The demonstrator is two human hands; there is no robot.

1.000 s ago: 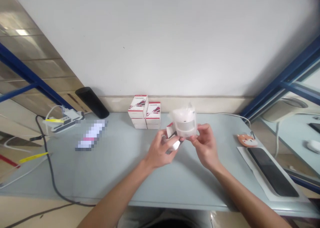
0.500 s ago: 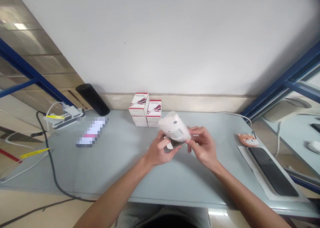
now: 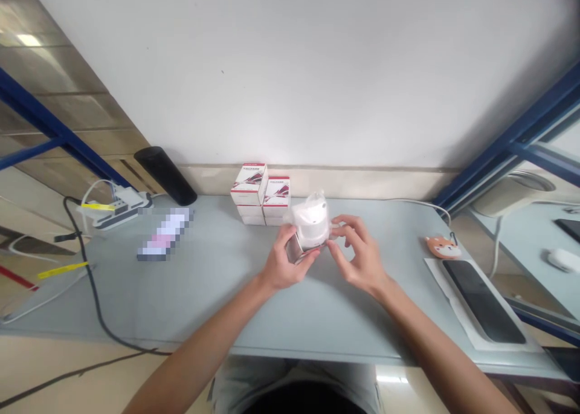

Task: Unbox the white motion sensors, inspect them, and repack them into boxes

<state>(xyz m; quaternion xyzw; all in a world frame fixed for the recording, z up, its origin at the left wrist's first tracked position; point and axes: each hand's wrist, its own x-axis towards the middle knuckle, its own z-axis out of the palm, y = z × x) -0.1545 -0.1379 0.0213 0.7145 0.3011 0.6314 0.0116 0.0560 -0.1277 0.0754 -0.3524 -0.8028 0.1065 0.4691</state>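
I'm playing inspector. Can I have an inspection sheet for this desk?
Surface: blue-grey desktop.
Things in hand: white plastic device in clear film; small printed cardboard carton below it.
Clutter: stacked white cardboard boxes with red trim, black cylinder, flat black slab on white paper, orange animal-face pouch.
Hands: left hand holds the carton; right hand at the device, contact unclear.
Cables: black cable left, white cable back right.
Surroundings: white wall, blue metal frames.

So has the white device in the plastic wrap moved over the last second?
Yes: the white device has shifted left, closer to the stacked boxes on the table.
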